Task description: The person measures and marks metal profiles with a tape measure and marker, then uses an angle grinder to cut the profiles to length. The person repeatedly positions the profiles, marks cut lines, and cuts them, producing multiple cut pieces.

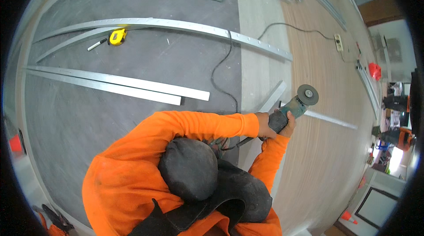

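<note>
orange sleeves fill the lower middle of the head view, with dark padded gear bunched below them, and both hands meet on an angle grinder (292, 108) just right of centre. the left hand (265, 125) wraps closed around the rear of the grinder's dark body, fingers curled over the top. the right hand (289, 126) closes on the same body from the other side, just beside the left, so the two hands touch or nearly touch; its fingertips are hidden under the tool. the grinder has a teal housing and points up and to the right, and its grey round disc (307, 94) sits at the far end, above a short metal strip (272, 97) that lies tilted on the pale floor band. whether the disc touches the strip cannot be told. a black power cord (223, 66) runs from near the hands up across the dark floor and crosses a long perforated metal channel (176, 25). two more long metal channels (132, 85) lie side by side to the left, well apart from the hands. a yellow tape measure (117, 36) rests farther up on the dark floor, with a small white marker (97, 44) beside it. a power strip (338, 42) lies on the wood-toned floor at upper right.
</note>
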Demonstrator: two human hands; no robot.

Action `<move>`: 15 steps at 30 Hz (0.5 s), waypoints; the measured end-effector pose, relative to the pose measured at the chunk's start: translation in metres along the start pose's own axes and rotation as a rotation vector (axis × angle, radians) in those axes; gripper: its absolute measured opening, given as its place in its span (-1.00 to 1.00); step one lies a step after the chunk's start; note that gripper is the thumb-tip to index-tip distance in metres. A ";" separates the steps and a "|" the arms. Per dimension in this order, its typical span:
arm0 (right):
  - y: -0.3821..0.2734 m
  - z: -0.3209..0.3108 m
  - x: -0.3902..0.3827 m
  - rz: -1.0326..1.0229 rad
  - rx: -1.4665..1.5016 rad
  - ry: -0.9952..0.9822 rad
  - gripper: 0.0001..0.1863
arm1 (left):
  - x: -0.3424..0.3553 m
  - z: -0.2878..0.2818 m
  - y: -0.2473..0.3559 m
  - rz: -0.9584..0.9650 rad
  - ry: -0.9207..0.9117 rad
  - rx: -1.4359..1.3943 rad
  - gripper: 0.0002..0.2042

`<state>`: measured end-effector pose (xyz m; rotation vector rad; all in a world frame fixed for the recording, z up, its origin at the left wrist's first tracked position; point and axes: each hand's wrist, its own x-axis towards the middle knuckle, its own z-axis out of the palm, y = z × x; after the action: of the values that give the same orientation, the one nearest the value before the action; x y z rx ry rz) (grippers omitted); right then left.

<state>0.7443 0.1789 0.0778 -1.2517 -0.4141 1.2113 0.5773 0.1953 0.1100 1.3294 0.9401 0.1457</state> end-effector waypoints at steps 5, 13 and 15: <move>-0.028 0.086 -0.002 0.068 -0.157 -0.081 -0.70 | -0.004 -0.052 0.026 0.086 0.308 0.256 -0.34; -0.119 0.209 0.056 0.275 -0.133 -0.114 -0.68 | 0.020 -0.132 0.109 0.489 0.712 0.620 -0.39; -0.141 0.231 0.074 0.284 -0.144 -0.097 -0.73 | 0.010 -0.152 0.140 0.450 0.743 0.635 -0.38</move>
<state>0.6529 0.3775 0.2534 -1.4131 -0.4097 1.5096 0.5426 0.3565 0.2346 2.1365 1.3493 0.7793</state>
